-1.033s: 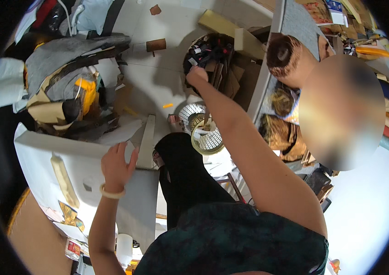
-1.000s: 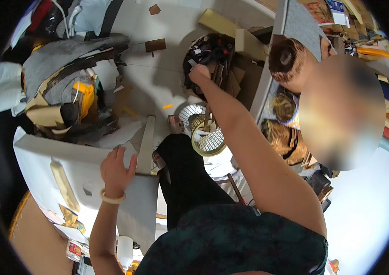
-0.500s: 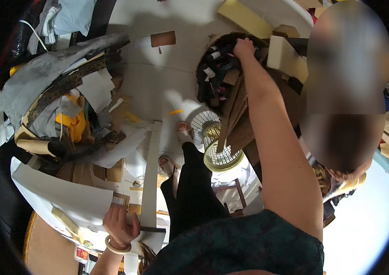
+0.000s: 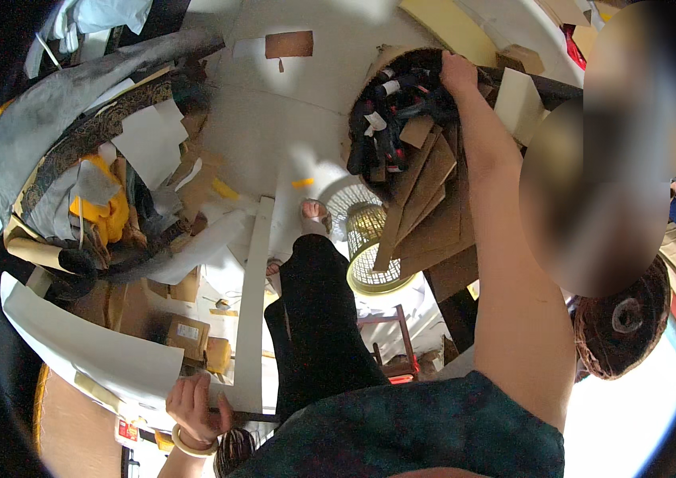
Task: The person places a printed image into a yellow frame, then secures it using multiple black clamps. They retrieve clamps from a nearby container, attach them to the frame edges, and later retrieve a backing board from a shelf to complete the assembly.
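Observation:
My right arm reaches forward to a round dark bin (image 4: pixel 386 57). The fingers of my right hand (image 4: pixel 459 76) are bent over its far right rim. Inside lie dark bundles with white labels (image 4: pixel 392 89), and brown cardboard strips (image 4: pixel 425 199) lean out over its near side. On the lower left, my left hand (image 4: pixel 192 408), with a pale bangle (image 4: pixel 193 443) at the wrist, is curled at the dark-edged end of a white board (image 4: pixel 250 319). Its fingertips are partly hidden.
Below the round bin stands a yellowish mesh basket (image 4: pixel 366 227). A stool frame (image 4: pixel 402 342) is near my legs. Left sits a heap of scraps with yellow cloth (image 4: pixel 103 207). A white tabletop (image 4: pixel 91 334) curves along the lower left. A brown roll (image 4: pixel 623 319) lies right, beside a blurred person.
My right hand has moved from over the bundles to the bin's far right rim. The view has shifted, bringing the brown roll on the right into sight. My left hand stays by the board.

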Motion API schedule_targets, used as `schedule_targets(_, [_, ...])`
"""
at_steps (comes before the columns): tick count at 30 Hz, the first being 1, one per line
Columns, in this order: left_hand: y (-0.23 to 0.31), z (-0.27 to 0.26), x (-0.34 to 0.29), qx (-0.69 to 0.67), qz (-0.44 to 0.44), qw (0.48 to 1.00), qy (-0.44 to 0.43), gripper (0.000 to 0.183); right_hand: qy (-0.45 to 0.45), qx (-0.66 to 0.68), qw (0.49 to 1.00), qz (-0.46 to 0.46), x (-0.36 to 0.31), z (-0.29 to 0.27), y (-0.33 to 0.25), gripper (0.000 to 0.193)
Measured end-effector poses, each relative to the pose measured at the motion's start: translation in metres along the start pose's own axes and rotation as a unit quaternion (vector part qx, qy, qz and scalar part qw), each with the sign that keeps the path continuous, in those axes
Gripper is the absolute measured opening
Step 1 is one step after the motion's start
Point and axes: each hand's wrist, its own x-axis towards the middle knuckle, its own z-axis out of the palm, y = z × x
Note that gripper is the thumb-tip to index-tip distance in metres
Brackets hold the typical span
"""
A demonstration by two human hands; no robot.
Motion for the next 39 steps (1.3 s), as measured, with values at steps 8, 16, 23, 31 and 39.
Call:
schedule_targets(8, [0.003,0.001,-0.003,0.012,-0.011,0.999,0.028,0.031,0.310,0.355,0.851,0.232,0.007,0.003,0.067,0.030])
schedule_targets(16, [0.004,0.000,-0.009,0.015,-0.017,0.999,0.029,0.028,-0.042,0.298,0.923,-0.240,-0.020,-0.007,-0.012,0.051])
schedule_targets(23, [-0.002,0.004,-0.004,0.021,0.018,0.997,0.077,0.030,-0.034,-0.001,0.966,-0.258,-0.073,-0.016,-0.090,0.059])
schedule_targets(31, [0.005,0.002,-0.005,0.023,0.002,0.998,0.065,0.031,0.045,0.041,0.982,-0.179,-0.068,-0.039,0.014,0.036])
schedule_targets(39, [0.004,0.002,-0.003,0.038,0.009,0.997,0.067,0.031,-0.002,-0.037,0.997,0.063,-0.048,-0.049,0.018,0.040])
